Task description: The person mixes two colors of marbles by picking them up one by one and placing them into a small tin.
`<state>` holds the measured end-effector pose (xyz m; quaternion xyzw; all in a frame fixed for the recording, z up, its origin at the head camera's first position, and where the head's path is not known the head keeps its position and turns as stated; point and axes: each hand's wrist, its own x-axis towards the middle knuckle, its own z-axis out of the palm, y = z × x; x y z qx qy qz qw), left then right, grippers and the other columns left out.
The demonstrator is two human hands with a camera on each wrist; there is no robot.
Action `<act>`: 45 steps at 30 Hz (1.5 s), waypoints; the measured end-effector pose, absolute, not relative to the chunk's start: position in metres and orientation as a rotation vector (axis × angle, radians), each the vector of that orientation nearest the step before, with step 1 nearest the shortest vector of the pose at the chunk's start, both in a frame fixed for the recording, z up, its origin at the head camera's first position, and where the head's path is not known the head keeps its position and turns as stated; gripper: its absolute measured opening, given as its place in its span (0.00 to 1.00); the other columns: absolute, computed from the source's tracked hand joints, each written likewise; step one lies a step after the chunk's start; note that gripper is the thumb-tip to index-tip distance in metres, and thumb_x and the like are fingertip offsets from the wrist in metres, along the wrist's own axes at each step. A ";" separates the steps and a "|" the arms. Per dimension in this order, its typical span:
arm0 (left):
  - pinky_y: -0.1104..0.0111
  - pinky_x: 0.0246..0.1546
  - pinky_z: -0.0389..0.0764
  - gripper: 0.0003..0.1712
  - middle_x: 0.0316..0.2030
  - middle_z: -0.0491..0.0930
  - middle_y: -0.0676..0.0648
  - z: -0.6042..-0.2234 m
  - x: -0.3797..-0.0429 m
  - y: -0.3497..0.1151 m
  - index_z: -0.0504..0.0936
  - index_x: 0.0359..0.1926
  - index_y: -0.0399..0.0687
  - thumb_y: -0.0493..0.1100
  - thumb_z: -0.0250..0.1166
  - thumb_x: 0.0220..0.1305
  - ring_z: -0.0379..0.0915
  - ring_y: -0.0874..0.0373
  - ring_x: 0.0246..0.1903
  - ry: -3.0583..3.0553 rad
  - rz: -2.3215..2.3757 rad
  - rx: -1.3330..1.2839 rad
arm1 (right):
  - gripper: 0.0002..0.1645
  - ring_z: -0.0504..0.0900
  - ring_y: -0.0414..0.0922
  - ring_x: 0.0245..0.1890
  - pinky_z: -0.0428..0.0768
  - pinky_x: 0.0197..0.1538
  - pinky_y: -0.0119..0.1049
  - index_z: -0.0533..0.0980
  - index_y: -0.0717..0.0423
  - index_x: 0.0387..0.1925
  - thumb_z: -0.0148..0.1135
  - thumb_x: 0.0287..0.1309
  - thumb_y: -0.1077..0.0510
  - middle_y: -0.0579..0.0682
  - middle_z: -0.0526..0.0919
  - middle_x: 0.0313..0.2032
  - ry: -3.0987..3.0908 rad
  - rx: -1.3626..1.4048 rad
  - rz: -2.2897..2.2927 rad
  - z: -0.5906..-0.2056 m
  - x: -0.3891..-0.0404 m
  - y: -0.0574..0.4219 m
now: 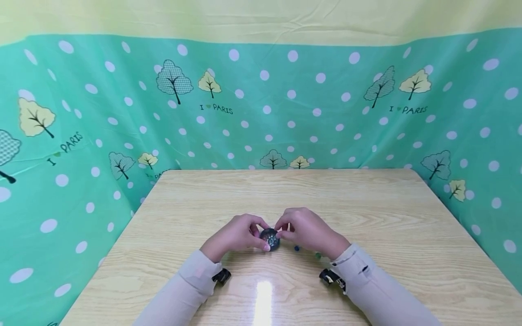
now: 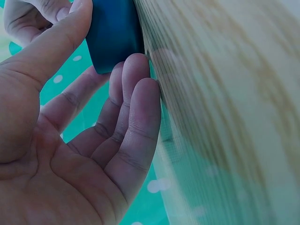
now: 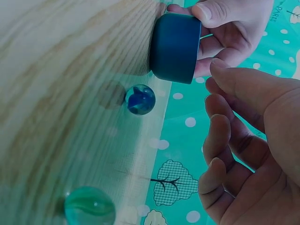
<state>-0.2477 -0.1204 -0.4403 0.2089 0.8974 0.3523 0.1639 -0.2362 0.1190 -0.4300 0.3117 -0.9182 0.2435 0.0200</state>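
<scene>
A small round dark-blue cup (image 1: 270,240) stands upright on the table, its open top facing up; shiny small shapes show inside, too small to make out. My left hand (image 1: 240,233) holds it, thumb on the near side and index finger on the far side. At the cup's right rim is my right hand (image 1: 307,230), thumb and index tips close together, other fingers loosely bent. Whether anything lies between those tips is hidden. Close to the cup, a clear marble with a blue swirl (image 3: 140,99) rests on the table. Farther off lies a green marble (image 3: 90,206).
The light wood table (image 1: 195,199) extends around both hands, with a bright glare patch at its near side. A green polka-dot cloth (image 1: 293,104) hangs behind it and along both sides. Dark devices are strapped at both wrists.
</scene>
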 end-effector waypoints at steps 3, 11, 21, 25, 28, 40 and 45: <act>0.66 0.32 0.77 0.26 0.28 0.82 0.52 -0.441 -0.249 -0.120 0.88 0.49 0.55 0.52 0.85 0.49 0.75 0.59 0.28 2.558 1.000 0.596 | 0.07 0.76 0.32 0.27 0.78 0.33 0.27 0.90 0.43 0.41 0.76 0.60 0.52 0.33 0.83 0.34 -2.846 0.963 0.749 -0.429 -0.235 0.122; 0.65 0.32 0.77 0.27 0.29 0.81 0.51 -0.443 -0.249 -0.120 0.87 0.50 0.56 0.52 0.85 0.48 0.75 0.59 0.29 2.555 1.000 0.596 | 0.06 0.74 0.32 0.27 0.77 0.33 0.28 0.90 0.44 0.40 0.76 0.61 0.52 0.34 0.82 0.32 -2.859 0.925 0.718 -0.428 -0.229 0.138; 0.64 0.33 0.78 0.27 0.30 0.81 0.51 -0.443 -0.247 -0.121 0.86 0.51 0.56 0.52 0.84 0.49 0.76 0.58 0.30 2.550 1.009 0.596 | 0.05 0.75 0.31 0.29 0.77 0.33 0.27 0.89 0.41 0.38 0.76 0.60 0.50 0.30 0.79 0.30 -2.918 0.845 0.707 -0.432 -0.222 0.168; 0.65 0.33 0.78 0.27 0.31 0.81 0.52 -0.444 -0.247 -0.121 0.86 0.51 0.56 0.52 0.84 0.50 0.75 0.58 0.30 2.558 1.004 0.592 | 0.05 0.77 0.32 0.30 0.79 0.34 0.29 0.88 0.43 0.38 0.75 0.61 0.52 0.31 0.80 0.32 -2.957 0.858 0.762 -0.428 -0.224 0.178; 0.65 0.33 0.77 0.27 0.31 0.81 0.51 -0.443 -0.246 -0.121 0.86 0.51 0.56 0.52 0.84 0.50 0.75 0.58 0.30 2.555 1.002 0.589 | 0.05 0.79 0.34 0.31 0.80 0.37 0.30 0.88 0.45 0.39 0.74 0.62 0.52 0.32 0.82 0.32 -3.016 0.867 0.802 -0.426 -0.227 0.186; 0.64 0.32 0.77 0.27 0.31 0.80 0.50 -0.442 -0.246 -0.123 0.85 0.52 0.55 0.52 0.83 0.51 0.75 0.56 0.30 2.549 1.001 0.603 | 0.06 0.80 0.39 0.31 0.80 0.35 0.33 0.85 0.41 0.29 0.75 0.61 0.55 0.36 0.84 0.29 -3.195 0.902 0.900 -0.419 -0.230 0.207; 0.64 0.33 0.77 0.26 0.31 0.80 0.50 -0.444 -0.246 -0.122 0.84 0.51 0.56 0.52 0.83 0.52 0.76 0.57 0.30 2.532 1.008 0.607 | 0.07 0.82 0.40 0.33 0.82 0.36 0.34 0.86 0.45 0.31 0.78 0.53 0.58 0.39 0.85 0.32 -3.273 0.864 0.951 -0.418 -0.226 0.209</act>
